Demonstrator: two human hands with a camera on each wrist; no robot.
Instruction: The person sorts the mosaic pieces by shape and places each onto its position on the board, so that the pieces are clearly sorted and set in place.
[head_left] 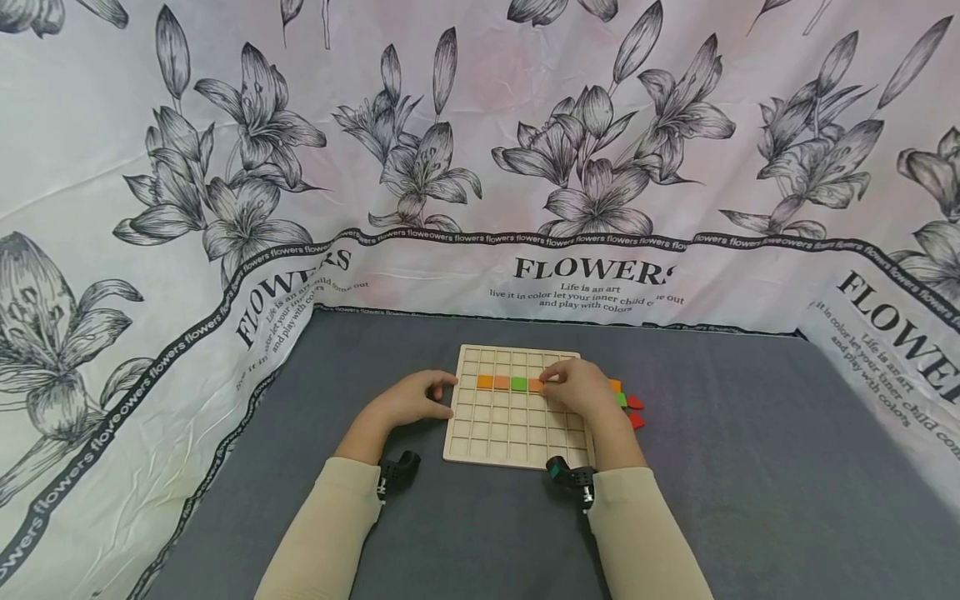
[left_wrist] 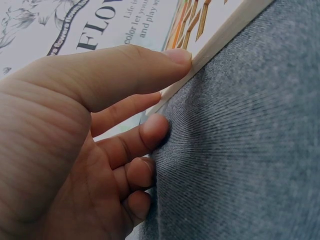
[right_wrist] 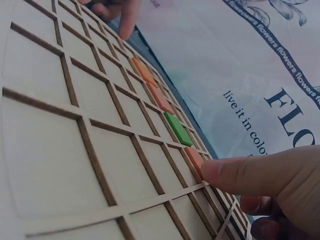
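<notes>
A pale wooden grid board (head_left: 491,450) lies on the dark grey cloth. One of its upper rows holds an orange tile (head_left: 485,382), a salmon tile (head_left: 502,382), a green tile (head_left: 518,384) and, under my right fingertips, a reddish-orange tile (right_wrist: 195,163). My right hand (head_left: 585,387) reaches over the board's right side, thumb tip against that reddish-orange tile and the other fingers curled in. At the left edge, my left hand (head_left: 408,400) touches the board with thumb (left_wrist: 176,56) and forefinger, spread apart; its other fingers are loosely bent.
Right of the board, partly behind my right hand, lie loose tiles: a red tile (head_left: 635,402), another red tile (head_left: 637,422), a green tile (head_left: 621,400) and an orange tile (head_left: 616,386). Flower-printed white cloth (head_left: 450,279) borders the table at the back and sides.
</notes>
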